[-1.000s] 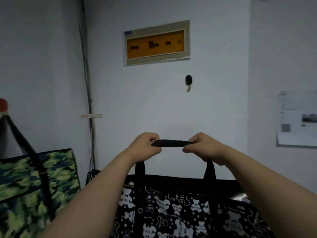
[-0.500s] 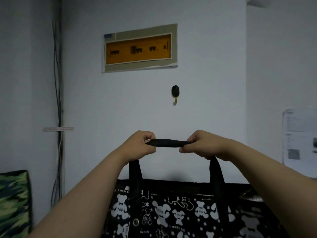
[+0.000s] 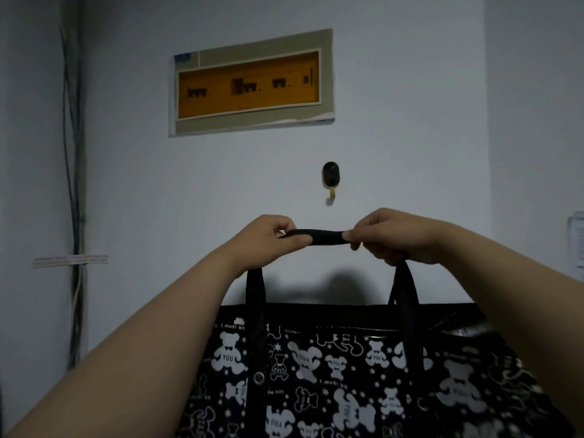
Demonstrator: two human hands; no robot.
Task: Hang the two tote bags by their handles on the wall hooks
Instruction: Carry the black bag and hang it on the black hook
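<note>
A black tote bag (image 3: 331,368) printed with white bears hangs from its black handles (image 3: 325,237), which I hold stretched level between both hands. My left hand (image 3: 268,240) pinches the left end and my right hand (image 3: 392,235) pinches the right end. A black oval wall hook (image 3: 331,178) with a small gold prong sits on the white wall just above the handle's middle, a short gap away. The second tote bag is out of view.
An orange-windowed electrical panel (image 3: 251,83) is set in the wall above the hook. Cables (image 3: 74,184) run down the left corner, held by a strip of tape (image 3: 71,260). A paper notice (image 3: 576,245) hangs at the right edge.
Both hands have lifted the handle up toward the hook. The view has swung right and closer to the wall, so the camouflage bag at the left has left the frame.
</note>
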